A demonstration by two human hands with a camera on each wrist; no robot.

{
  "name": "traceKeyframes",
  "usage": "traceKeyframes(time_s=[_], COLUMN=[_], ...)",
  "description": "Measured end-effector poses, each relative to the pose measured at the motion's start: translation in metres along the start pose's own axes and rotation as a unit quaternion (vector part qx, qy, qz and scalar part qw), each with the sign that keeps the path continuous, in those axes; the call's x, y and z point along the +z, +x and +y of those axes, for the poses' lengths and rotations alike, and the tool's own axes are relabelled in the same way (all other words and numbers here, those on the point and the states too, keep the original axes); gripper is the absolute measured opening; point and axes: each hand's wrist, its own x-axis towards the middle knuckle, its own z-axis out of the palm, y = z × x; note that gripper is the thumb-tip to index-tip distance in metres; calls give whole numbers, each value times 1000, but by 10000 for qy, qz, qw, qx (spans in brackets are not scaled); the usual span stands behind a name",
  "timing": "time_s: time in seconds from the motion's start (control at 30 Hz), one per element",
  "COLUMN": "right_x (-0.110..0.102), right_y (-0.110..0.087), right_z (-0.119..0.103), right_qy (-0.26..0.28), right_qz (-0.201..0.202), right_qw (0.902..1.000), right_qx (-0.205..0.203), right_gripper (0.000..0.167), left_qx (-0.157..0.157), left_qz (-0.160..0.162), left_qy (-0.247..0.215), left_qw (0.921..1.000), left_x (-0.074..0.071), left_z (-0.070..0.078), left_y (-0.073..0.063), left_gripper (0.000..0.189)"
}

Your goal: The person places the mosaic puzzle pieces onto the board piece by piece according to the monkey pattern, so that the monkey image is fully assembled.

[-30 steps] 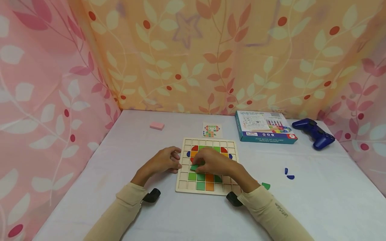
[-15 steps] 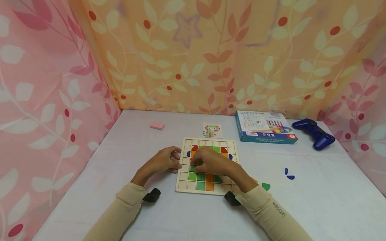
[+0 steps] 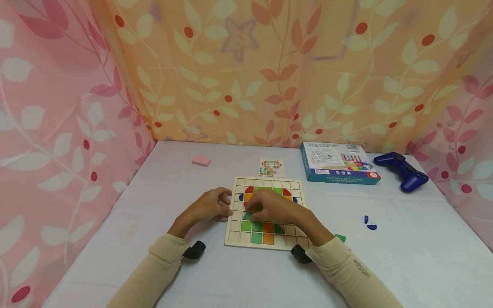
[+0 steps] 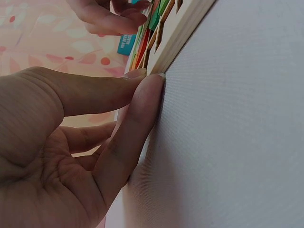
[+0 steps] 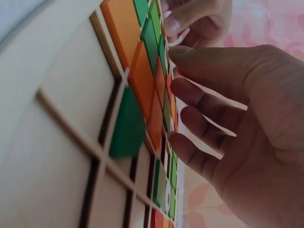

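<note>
A square wooden grid board [image 3: 235, 236] lies on the table, some of its cells filled with coloured tiles. My left hand [image 3: 212, 204] is at its left side; in the left wrist view, the thumb [image 4: 102, 90] and a finger pinch the board's edge. Over the board's middle is my right hand [image 3: 275, 207], hiding several cells. Its thumb and fingertips are at a green tile [image 3: 247, 216] that sits in a cell on the left. In the right wrist view the fingers [image 5: 197, 121] are spread and gently bent, close over orange tiles [image 5: 118, 40] and green ones.
Behind the board lies a pattern card [image 3: 271, 167]. A pink block [image 3: 201, 161] is at the back left. At the back right are a cardboard box [image 3: 340, 164] and a blue game controller [image 3: 400, 170]. Small blue pieces [image 3: 371, 227] and a green piece [image 3: 340, 237] lie at right.
The green tile, held tilted between right thumb and fingers a second ago, now lies in its cell, and the right fingers have loosened over it. The left hand has not moved.
</note>
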Motion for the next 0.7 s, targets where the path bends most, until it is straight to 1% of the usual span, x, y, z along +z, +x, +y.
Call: traceKeyframes(time_s=[0.13, 0.23, 0.47, 0.7], right_x=[-5, -10, -21, -28], right_y=[-9, -18, -42, -71], right_z=[3, 8, 22, 36], right_qy=[226, 253, 42, 174], right_qz=[135, 223, 302, 366], right_qw=[9992, 9985, 9983, 9964], right_qx=[310, 439, 496, 747], right_gripper=[25, 25, 25, 27], left_qx=[-23, -5, -101, -98], left_qz=[-4, 0, 107, 126], left_qy=[-10, 25, 87, 127], left_qw=[10000, 10000, 9999, 9998], left_x=[1, 1, 2, 2], left_z=[0, 0, 0, -2], left_y=[0, 1, 1, 3], left_gripper=[62, 63, 62, 63])
